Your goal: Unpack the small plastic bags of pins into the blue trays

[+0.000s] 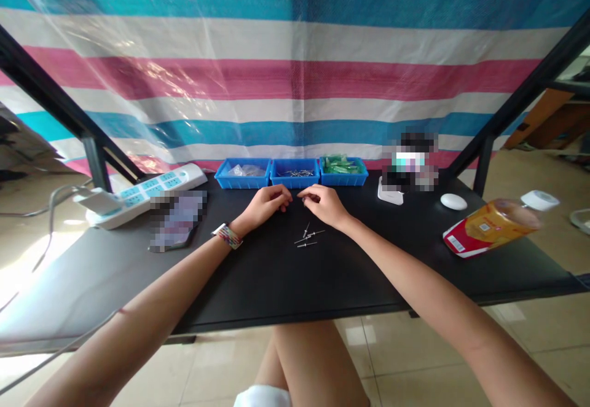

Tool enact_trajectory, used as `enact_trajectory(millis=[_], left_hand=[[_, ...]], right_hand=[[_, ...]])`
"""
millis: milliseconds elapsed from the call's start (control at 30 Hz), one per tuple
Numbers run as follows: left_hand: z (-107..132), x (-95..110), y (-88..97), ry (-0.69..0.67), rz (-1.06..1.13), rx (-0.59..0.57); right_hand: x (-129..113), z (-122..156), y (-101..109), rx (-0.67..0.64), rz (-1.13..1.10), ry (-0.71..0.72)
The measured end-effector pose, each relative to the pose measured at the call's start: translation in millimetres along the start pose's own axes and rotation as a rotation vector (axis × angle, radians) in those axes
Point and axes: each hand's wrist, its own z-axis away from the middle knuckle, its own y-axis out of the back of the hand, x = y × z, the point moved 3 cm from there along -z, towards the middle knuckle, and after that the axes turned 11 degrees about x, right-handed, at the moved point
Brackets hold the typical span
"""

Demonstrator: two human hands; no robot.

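My left hand point(267, 204) rests on the black table point(276, 278) with its fingers curled in a pinch. My right hand point(322, 203) sits close beside it, fingers also pinched together. The fingertips of both hands nearly meet just in front of the middle blue bin point(295, 173); whatever they hold is too small to make out. Three thin metal pins point(308, 238) lie loose on the table just below my right hand. A beaded band sits on my left wrist point(227, 235).
Three blue bins stand in a row at the back: the left bin point(243, 173) has clear bags, the middle has metal pins, the right bin point(343, 171) has green parts. A white power strip point(147, 192) lies at left. A tilted bottle point(495, 225) and a white puck point(453, 201) are at right.
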Motion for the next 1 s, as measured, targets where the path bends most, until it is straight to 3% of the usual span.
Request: enact_trajectory(millis=[100, 167, 300, 467, 733, 1000], left_hand=[[0, 2, -1.4, -0.002, 0.005, -0.002], [1, 5, -2.5, -0.008, 0.022, -0.008], [2, 10, -3.3, 0.01, 0.058, -0.027], [2, 12, -2.8, 0.02, 0.094, -0.031], [1, 8, -3.4, -0.005, 0.099, -0.03], [0, -4, -2.9, -0.036, -0.037, 0.012]], right_hand=[[7, -2, -2, 0.023, -0.266, -0.169], [8, -1, -4, 0.032, -0.331, -0.192], [5, 2, -5, 0.023, -0.287, -0.15], [1, 3, -1, 0.078, -0.122, 0.003], [2, 3, -4, 0.057, -0.082, 0.049], [3, 4, -2, 0.091, -0.227, -0.102]])
